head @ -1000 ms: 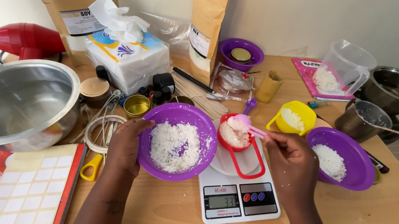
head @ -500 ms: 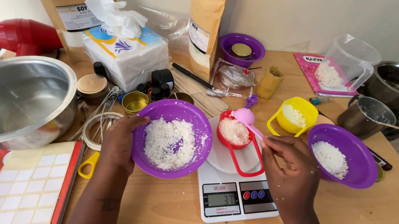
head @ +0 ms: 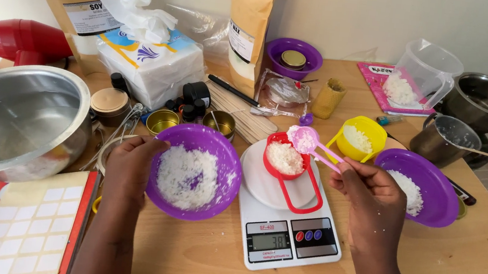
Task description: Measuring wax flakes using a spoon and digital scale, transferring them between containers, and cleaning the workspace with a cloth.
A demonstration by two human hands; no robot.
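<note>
My left hand [head: 130, 170] grips the left rim of a purple bowl [head: 226, 159] holding white flakes, tilted slightly toward me on the wooden table. My right hand [head: 369, 197] holds a pink measuring spoon [head: 308, 141] heaped with white flakes, poised just above a red measuring cup [head: 285, 160]. The red cup, part-filled with flakes, sits on a white digital kitchen scale [head: 288, 234] between my hands.
A purple plate of flakes [head: 428, 182] and a yellow cup [head: 363, 138] lie right of the scale. A large steel bowl [head: 13, 120] sits far left, with a tissue box [head: 154, 65], brown paper bags, small tins, a metal pot [head: 486, 103] and a clear jug [head: 425, 75] behind.
My right hand brought the pink spoon, loaded with flakes, back over the red cup. My left hand kept hold of the purple bowl, which shifted slightly toward me.
</note>
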